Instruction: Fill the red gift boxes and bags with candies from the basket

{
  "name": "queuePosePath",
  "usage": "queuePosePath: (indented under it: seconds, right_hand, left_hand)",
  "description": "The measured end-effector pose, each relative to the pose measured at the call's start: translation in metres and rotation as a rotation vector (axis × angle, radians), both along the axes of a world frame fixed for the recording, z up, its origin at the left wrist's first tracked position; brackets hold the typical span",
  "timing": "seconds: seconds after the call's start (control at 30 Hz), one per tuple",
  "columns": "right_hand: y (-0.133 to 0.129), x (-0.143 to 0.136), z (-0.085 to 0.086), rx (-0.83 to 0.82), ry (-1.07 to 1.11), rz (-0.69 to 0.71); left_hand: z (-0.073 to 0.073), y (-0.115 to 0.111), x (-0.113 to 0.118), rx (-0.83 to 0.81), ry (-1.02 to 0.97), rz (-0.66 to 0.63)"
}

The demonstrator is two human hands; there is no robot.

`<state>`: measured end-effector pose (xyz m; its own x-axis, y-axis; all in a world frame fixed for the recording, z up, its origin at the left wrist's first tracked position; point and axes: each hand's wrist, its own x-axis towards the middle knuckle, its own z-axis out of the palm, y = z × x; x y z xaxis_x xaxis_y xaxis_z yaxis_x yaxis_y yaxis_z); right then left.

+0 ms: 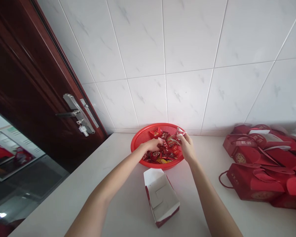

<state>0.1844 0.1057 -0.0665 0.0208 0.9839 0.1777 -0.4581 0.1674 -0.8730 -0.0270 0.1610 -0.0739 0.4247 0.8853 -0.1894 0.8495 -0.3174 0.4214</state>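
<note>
A round red plastic basket [135,142] stands against the tiled wall, with many wrapped sweets [164,156] inside, mostly red and a few yellow. Over its left part, my left hand [152,145] has its fingers closed on a small pink and red wrapped sweet [160,141]. At the right rim, my right hand [186,143] pinches a red and white wrapped sweet [180,131]. In front of the basket lies an open box [162,197], white inside and red outside, with its flap raised toward the basket and nothing in it.
Several red gift boxes [255,181] with cord handles are heaped at the right of the white counter [123,204]. A dark red door [39,75] with a metal handle and hanging keys [83,129] stands at the left.
</note>
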Motion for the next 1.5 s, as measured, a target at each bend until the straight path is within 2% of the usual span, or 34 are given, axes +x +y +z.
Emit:
queuePosePath:
  seconds: [0.2, 0.33, 0.43, 0.53, 0.6, 0.73, 0.9, 1.0, 1.07, 1.17, 1.3, 1.4, 1.5]
  right_hand:
    - [0.0, 0.0, 0.001, 0.004, -0.001, -0.004]
    - [0.001, 0.0, -0.002, 0.008, -0.006, -0.003]
    - [0.002, 0.0, -0.004, 0.015, -0.015, 0.005]
    - [0.001, 0.003, -0.003, 0.032, -0.045, 0.04]
    - [-0.001, 0.006, -0.001, 0.058, -0.085, 0.115]
    - [-0.006, 0.011, 0.005, 0.114, -0.111, 0.313]
    - [-0.007, 0.015, 0.005, 0.112, -0.083, 0.33]
    - [-0.006, 0.015, 0.004, 0.16, -0.087, 0.345]
    - [-0.005, 0.014, 0.003, 0.169, -0.088, 0.347]
    - [-0.005, 0.014, 0.003, 0.145, -0.07, 0.32]
    - [-0.004, 0.014, 0.002, 0.12, -0.06, 0.304]
    - [-0.004, 0.013, 0.002, 0.106, -0.052, 0.304]
    - [-0.004, 0.013, 0.004, 0.087, -0.026, 0.301]
  left_hand:
    - [0.002, -0.002, 0.002, -0.074, 0.081, 0.087]
    - [0.003, -0.004, 0.004, -0.092, 0.013, 0.151]
    - [0.011, -0.007, 0.005, -0.052, -0.151, 0.201]
    - [0.028, -0.014, 0.01, 0.059, -0.392, 0.262]
    - [0.04, -0.021, 0.015, 0.126, -0.542, 0.284]
    - [0.059, -0.033, 0.031, 0.176, -0.761, 0.252]
    - [0.065, -0.041, 0.042, 0.108, -0.934, 0.189]
    - [0.063, -0.043, 0.035, 0.028, -0.872, 0.222]
    - [0.06, -0.042, 0.024, -0.002, -0.698, 0.218]
    - [0.052, -0.037, 0.003, -0.053, -0.362, 0.144]
    - [0.036, -0.032, -0.021, -0.106, -0.099, 0.113]
    - [0.027, -0.031, -0.029, -0.074, 0.026, 0.133]
    - [0.025, -0.03, -0.029, 0.015, 0.107, 0.179]
